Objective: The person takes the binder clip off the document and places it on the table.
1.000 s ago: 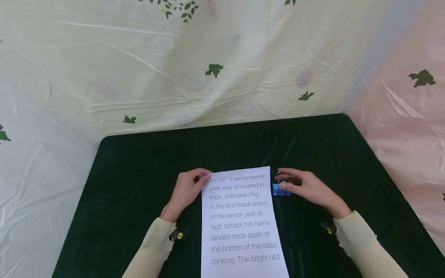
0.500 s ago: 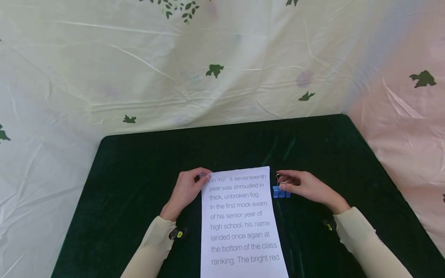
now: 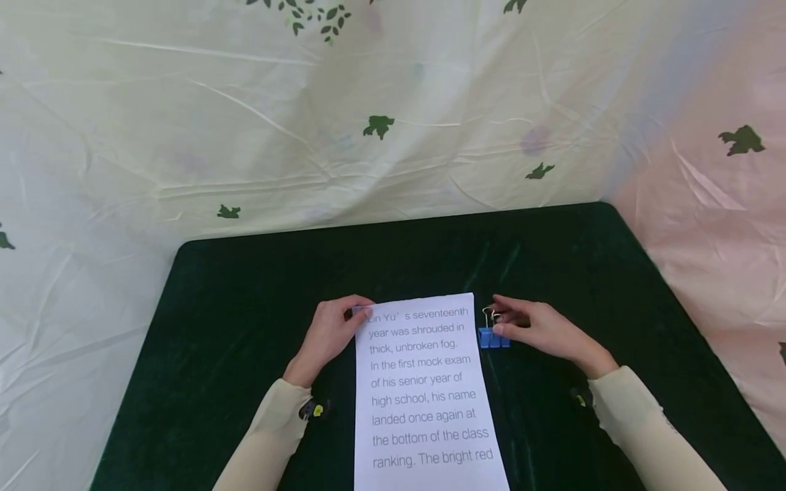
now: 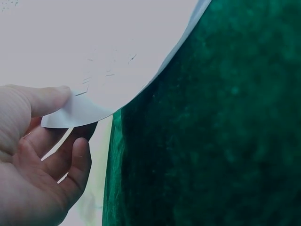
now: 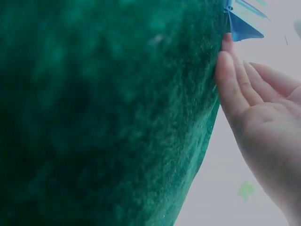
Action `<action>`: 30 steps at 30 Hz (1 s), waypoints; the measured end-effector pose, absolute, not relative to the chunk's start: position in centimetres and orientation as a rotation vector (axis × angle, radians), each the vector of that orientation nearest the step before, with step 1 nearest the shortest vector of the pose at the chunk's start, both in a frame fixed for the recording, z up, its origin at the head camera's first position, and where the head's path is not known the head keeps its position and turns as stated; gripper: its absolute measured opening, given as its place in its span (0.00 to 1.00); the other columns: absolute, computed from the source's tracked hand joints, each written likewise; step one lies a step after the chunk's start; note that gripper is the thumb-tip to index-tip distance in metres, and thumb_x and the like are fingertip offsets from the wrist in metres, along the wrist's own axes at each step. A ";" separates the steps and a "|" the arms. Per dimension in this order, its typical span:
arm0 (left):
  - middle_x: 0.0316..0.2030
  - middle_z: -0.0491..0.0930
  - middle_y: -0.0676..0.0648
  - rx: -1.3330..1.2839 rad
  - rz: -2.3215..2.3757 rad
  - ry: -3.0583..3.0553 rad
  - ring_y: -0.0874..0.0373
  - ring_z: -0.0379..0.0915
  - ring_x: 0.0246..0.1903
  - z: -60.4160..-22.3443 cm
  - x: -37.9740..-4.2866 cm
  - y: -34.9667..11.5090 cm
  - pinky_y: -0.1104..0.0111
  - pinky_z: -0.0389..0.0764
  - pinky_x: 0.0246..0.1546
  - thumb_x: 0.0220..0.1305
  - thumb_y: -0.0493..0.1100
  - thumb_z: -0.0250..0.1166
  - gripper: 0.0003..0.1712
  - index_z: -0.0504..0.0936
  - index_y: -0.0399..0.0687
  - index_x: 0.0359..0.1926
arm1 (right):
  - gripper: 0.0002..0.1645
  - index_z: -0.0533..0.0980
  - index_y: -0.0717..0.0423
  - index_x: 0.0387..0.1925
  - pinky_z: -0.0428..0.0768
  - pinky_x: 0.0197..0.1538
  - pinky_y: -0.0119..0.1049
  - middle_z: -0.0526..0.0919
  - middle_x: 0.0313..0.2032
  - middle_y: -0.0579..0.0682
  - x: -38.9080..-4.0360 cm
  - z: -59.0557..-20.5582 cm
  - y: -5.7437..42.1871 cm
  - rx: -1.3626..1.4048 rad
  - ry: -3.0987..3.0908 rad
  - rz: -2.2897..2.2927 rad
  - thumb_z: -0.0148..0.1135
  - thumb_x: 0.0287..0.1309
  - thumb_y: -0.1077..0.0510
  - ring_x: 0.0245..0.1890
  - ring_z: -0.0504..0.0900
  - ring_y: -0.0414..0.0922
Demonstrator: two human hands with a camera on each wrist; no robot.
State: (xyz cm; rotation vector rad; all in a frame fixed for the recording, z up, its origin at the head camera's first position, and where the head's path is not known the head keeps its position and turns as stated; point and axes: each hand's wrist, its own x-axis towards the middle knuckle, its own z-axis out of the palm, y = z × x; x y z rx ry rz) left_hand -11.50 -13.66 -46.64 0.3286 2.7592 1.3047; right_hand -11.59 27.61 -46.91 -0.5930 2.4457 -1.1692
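A printed white paper sheet (image 3: 424, 382), upright to the viewer, runs down the middle of the head view. My left hand (image 3: 331, 334) pinches its upper left corner, thumb in front and fingers behind; the left wrist view shows the thumb (image 4: 49, 100) on the bending paper (image 4: 84, 113). Just off the sheet's right edge is a blue binder clip (image 3: 493, 338), silver wire handles upward. My right hand (image 3: 546, 331) holds the clip near those handles, thumb on the near side; its exact hold is partly hidden. In the right wrist view, the clip (image 5: 245, 21) appears just above the fingertips (image 5: 225, 61).
A table under dark green velvety cloth (image 3: 264, 273) lies below both hands. Behind it hangs a pale curtain (image 3: 276, 136) with green leaf prints, turning pinkish at the right. Dark camera mounts (image 3: 314, 410) sit at the wrists.
The clip has shifted very slightly left, and the right fingertips have spread a little from its handles, which show more plainly. The left hand and the sheet stay nearly still.
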 end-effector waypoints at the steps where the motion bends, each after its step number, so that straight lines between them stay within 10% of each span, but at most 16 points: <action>1: 0.45 0.87 0.49 0.327 1.301 2.755 0.60 0.78 0.34 -46.6 -11.6 -13.6 0.63 0.77 0.35 0.72 0.41 0.67 0.11 0.87 0.50 0.53 | 0.40 0.62 0.64 0.76 0.80 0.54 0.34 0.80 0.64 0.56 -11.6 -46.9 27.7 -0.596 2.453 -1.161 0.63 0.72 0.49 0.54 0.82 0.46; 18: 0.51 0.85 0.46 0.277 1.139 2.789 0.53 0.78 0.45 -46.6 -12.4 -13.4 0.55 0.78 0.49 0.72 0.42 0.67 0.10 0.88 0.49 0.52 | 0.34 0.66 0.57 0.75 0.76 0.62 0.55 0.73 0.71 0.58 -11.1 -46.7 28.4 -0.633 2.556 -1.129 0.60 0.74 0.50 0.65 0.76 0.56; 30: 0.67 0.75 0.41 0.316 0.767 2.954 0.41 0.64 0.67 -46.9 -12.9 -13.4 0.46 0.55 0.61 0.72 0.50 0.68 0.15 0.88 0.52 0.54 | 0.32 0.67 0.57 0.74 0.72 0.63 0.66 0.70 0.72 0.61 -10.9 -46.3 28.3 -0.575 2.601 -1.150 0.59 0.76 0.50 0.69 0.70 0.62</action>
